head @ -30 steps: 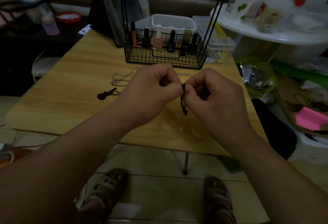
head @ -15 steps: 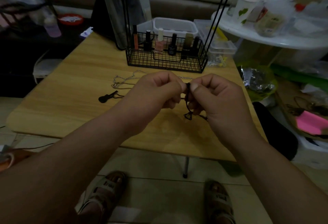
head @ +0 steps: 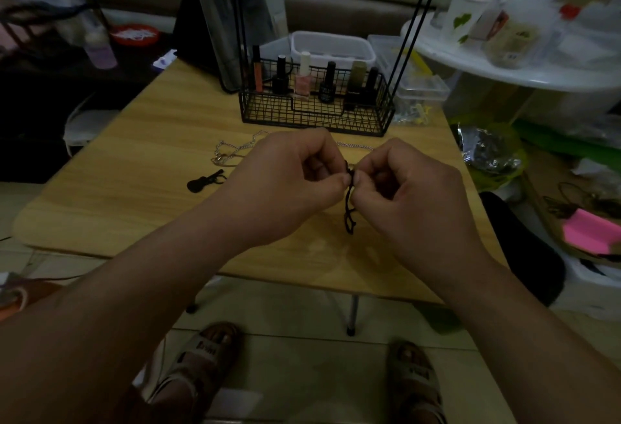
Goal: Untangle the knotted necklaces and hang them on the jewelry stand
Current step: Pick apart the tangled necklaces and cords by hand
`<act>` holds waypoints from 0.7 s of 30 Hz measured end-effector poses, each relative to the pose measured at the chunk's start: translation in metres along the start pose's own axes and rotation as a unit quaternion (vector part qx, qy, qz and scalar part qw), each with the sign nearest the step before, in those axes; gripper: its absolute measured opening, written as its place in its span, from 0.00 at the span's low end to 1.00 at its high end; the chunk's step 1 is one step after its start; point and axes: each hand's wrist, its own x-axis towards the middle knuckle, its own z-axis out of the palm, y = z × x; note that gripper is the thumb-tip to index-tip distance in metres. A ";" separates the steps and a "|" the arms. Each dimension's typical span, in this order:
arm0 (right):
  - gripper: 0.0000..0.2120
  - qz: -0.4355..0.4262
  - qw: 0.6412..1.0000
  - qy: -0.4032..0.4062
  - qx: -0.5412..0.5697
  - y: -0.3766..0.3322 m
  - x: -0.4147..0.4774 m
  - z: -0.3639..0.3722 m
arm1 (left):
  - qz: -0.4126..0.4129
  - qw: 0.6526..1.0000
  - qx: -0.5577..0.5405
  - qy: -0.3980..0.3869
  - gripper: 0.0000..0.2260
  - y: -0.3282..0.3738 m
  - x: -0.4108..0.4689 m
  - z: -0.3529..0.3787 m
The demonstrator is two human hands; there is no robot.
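Note:
Above the wooden table (head: 134, 168), my left hand (head: 289, 181) and my right hand (head: 406, 195) meet fingertip to fingertip, both pinching a black cord necklace (head: 349, 211). A short knotted loop of it hangs below my thumbs. A silver chain necklace (head: 235, 148) with a small ring lies on the table behind my left hand, partly hidden by it. A black guitar-shaped pendant (head: 204, 181) lies to its left. The black wire jewelry stand (head: 316, 111) stands at the table's back, its thin rods rising out of view.
Several nail polish bottles (head: 304, 77) stand in the stand's basket. Clear plastic boxes (head: 413, 87) sit behind it. A white round shelf (head: 504, 67) with jars is at the right, clutter and a pink pad (head: 591, 230) below it. My sandalled feet are under the table's near edge.
Both hands stayed together on the black cord. The hanging loop has shifted, now dangling straighter below my thumbs. The view tilted slightly.

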 end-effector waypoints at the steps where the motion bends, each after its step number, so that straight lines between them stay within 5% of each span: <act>1: 0.02 -0.010 1.000 0.002 -0.013 0.001 0.000 0.000 | 0.006 1.000 0.009 0.002 0.04 0.000 0.000 0.000; 15: 0.04 -0.060 0.996 -0.003 -0.071 -0.002 0.000 -0.001 | 0.002 1.000 0.025 -0.002 0.03 -0.001 0.002 0.003; 21: 0.03 0.062 0.994 0.011 0.088 -0.006 -0.001 0.001 | -0.056 0.996 -0.067 -0.006 0.05 0.003 0.004 0.002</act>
